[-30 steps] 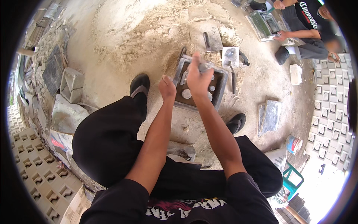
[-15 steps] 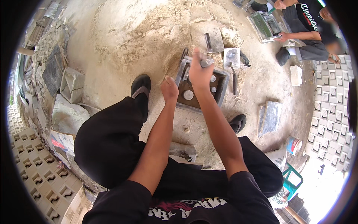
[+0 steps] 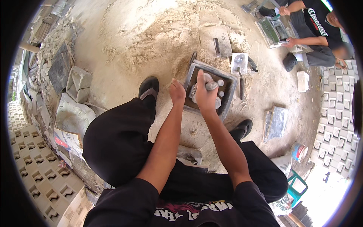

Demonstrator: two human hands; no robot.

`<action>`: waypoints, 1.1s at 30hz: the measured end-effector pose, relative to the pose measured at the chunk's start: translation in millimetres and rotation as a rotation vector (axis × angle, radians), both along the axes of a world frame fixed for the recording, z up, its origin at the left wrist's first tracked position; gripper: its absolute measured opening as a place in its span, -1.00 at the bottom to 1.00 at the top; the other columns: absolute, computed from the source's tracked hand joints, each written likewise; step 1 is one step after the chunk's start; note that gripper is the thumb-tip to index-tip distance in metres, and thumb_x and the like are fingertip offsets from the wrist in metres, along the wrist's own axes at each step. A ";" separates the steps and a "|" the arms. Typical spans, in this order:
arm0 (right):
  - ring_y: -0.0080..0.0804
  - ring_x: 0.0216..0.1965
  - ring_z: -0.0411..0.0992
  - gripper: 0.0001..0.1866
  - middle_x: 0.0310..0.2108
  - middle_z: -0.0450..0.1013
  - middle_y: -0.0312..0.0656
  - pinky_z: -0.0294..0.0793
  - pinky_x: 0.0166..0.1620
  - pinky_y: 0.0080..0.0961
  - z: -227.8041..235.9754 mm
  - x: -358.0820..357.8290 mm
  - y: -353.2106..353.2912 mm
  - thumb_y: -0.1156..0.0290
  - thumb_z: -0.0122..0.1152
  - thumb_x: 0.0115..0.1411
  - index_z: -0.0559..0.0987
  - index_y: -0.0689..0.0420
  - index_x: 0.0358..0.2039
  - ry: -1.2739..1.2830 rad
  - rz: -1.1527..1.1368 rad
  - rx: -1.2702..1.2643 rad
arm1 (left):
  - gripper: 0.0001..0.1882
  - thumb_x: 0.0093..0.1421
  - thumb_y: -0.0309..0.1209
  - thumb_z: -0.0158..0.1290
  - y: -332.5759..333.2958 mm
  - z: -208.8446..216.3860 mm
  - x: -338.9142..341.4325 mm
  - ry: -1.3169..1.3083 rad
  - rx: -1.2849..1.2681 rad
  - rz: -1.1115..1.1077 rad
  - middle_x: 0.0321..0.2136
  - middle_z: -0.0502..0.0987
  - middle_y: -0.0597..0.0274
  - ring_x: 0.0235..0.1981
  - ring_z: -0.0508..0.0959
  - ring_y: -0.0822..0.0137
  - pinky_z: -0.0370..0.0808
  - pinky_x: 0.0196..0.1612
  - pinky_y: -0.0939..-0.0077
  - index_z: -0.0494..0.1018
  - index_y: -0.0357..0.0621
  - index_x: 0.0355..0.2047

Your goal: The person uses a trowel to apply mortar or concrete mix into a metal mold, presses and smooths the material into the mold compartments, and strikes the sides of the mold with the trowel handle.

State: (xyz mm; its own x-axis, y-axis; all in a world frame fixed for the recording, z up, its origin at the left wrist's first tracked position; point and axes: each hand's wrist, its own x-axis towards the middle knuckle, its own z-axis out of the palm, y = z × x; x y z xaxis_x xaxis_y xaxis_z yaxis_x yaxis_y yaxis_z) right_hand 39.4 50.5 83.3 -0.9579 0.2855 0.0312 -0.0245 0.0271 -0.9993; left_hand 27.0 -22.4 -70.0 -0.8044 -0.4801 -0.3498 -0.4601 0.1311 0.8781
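1. The right hand (image 3: 207,92) was closed around a grey rod-like tool (image 3: 211,86).
2. The left hand (image 3: 177,91) was curled shut; any hold could not be told.
3. Held over the grey-walled box (image 3: 228,97), the tool was judged stiff and weighty, best gripped mid-shaft.

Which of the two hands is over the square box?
The right hand, clasping a grey rod over the square box; the left hand is outside, beside its left wall.
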 end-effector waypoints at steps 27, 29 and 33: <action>-0.52 -0.69 0.02 -0.59 -0.82 0.09 -0.27 0.06 -0.55 -0.42 13.9 50.2 56.4 0.48 0.10 0.17 0.23 0.22 -0.78 0.268 0.575 0.063 | -0.34 0.30 -0.08 -0.42 -3.2 -6.5 -5.1 -0.032 0.098 0.087 -0.71 0.44 -0.01 -0.60 0.42 0.04 0.31 -0.41 0.17 0.37 -0.34 -0.71; -0.48 -0.69 0.02 -0.63 -0.79 0.09 -0.23 0.06 -0.55 -0.41 5.9 51.5 65.0 0.52 0.12 0.13 0.25 0.23 -0.76 0.213 0.629 0.114 | -0.33 0.30 -0.07 -0.42 -0.4 -9.8 -10.4 0.008 0.129 0.114 -0.71 0.44 -0.01 -0.62 0.42 0.05 0.32 -0.42 0.19 0.37 -0.34 -0.72; -0.51 -0.67 0.04 -0.67 -0.76 0.10 -0.24 0.05 -0.56 -0.46 10.7 51.5 55.8 0.48 0.14 0.12 0.30 0.25 -0.72 0.053 0.489 -0.001 | -0.32 0.30 -0.05 -0.42 2.0 -2.8 -4.7 -0.029 0.065 0.041 -0.71 0.45 0.04 -0.65 0.41 0.09 0.30 -0.45 0.19 0.38 -0.33 -0.70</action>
